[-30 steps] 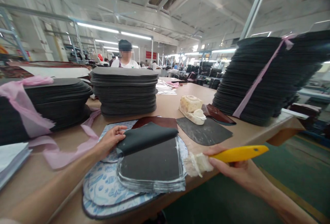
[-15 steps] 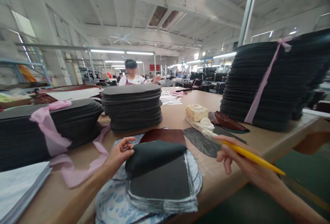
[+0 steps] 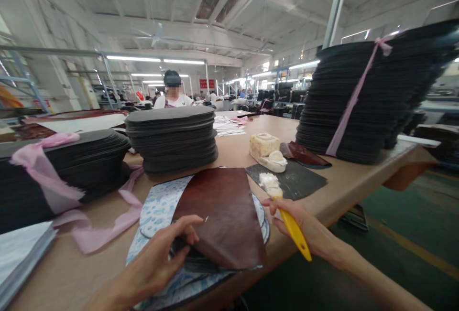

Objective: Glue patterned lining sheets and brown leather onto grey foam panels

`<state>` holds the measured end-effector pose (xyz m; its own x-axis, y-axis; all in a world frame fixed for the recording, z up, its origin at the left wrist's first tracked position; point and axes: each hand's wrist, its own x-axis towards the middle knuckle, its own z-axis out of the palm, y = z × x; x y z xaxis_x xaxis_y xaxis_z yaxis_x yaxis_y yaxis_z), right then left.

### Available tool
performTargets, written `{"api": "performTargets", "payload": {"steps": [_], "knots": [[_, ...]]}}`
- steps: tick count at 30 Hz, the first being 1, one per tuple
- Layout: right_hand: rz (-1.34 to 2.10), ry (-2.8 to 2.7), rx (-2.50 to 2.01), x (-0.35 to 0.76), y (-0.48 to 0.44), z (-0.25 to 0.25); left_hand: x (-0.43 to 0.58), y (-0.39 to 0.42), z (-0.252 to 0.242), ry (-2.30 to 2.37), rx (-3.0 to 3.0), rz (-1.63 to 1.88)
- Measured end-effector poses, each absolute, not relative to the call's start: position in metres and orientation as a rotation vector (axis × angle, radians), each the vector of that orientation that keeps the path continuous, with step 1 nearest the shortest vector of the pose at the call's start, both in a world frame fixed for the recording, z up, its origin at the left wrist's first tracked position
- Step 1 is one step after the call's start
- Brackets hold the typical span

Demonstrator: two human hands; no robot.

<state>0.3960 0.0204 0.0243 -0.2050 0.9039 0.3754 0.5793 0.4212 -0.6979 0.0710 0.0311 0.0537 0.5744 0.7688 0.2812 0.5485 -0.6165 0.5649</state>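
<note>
My left hand [image 3: 163, 253] is at the lower left edge of a brown leather piece [image 3: 225, 210], fingers apart, with its fingertips over the leather. The piece lies smooth side up on a stack of dark pieces, mostly hidden beneath it. Blue-and-white patterned sheets [image 3: 163, 201] show below the stack. In my right hand [image 3: 299, 220] is a brush [image 3: 294, 232] with a yellow handle; its bristles are thick with white paste and point away from me. Just beyond the bristles, a cut-open plastic container [image 3: 265, 146] with whitish residue stands on a dark sheet [image 3: 304, 179].
A stack of dark rounded pieces [image 3: 172, 141] stands behind the work, with a ribbon-tied stack [image 3: 93, 158] to its left. A taller tied stack [image 3: 351, 105] rises at the right. Pink ribbon [image 3: 96, 234] trails over the brown tabletop [image 3: 89, 273]. A person [image 3: 173, 93] is across the table.
The dark flap my left hand held has come down, and brown leather now covers the stack. My left hand has moved nearer. The brush has swung round, its handle now pointing toward me.
</note>
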Motion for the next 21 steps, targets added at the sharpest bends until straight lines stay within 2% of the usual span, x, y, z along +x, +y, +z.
{"api": "performTargets", "payload": {"steps": [4, 9, 21], "knots": [[0.517, -1.968, -1.262, 0.392, -0.003, 0.016, 0.072, 0.033, 0.058, 1.024, 2.418, 0.783], [0.306, -2.148, -1.168, 0.387, -0.024, 0.002, 0.071, 0.034, 0.056, 0.993, 2.367, 0.800], [0.124, -2.112, -0.999, 0.377, -0.014, 0.001, 0.068, 0.038, 0.047, 1.001, 2.318, 0.722]]}}
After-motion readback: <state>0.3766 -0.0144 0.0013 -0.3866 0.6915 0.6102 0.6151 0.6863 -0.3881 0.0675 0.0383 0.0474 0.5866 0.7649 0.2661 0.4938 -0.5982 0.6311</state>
